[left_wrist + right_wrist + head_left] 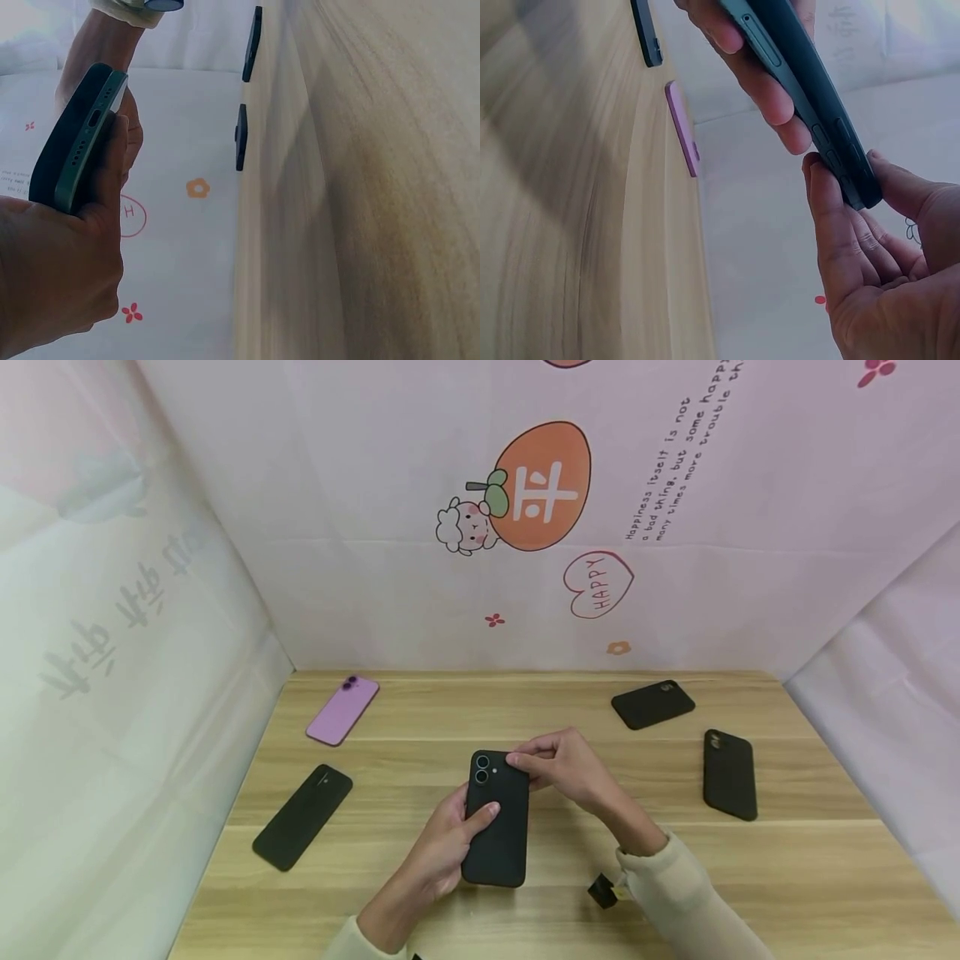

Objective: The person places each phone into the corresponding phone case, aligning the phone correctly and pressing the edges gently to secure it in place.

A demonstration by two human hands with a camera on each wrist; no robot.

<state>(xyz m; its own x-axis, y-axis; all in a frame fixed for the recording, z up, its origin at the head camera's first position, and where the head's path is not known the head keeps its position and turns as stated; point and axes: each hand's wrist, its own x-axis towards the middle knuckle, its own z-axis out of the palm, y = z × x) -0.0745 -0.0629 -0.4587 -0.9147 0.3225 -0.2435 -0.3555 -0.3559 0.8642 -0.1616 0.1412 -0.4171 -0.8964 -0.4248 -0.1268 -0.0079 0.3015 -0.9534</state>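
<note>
A phone (88, 139) with a greenish edge is held above the table, a black case (498, 852) lying against its back. Two camera lenses show at the case's upper left in the head view. My left hand (442, 843) grips phone and case from the left side, thumb across the black back. At the upper right corner, my right hand (566, 768) pinches them between thumb and fingers. From the right wrist, the phone's side and the case (802, 67) appear as two layers. The charging port and speaker holes are visible in the left wrist view.
On the wooden table (375, 893), a purple phone (343, 712) lies at the back left, with a black phone-shaped piece (302, 818) nearer. Two black phone cases (652, 706) lie to the right. A small black object (602, 891) is by the right sleeve. Printed cloth walls enclose the table.
</note>
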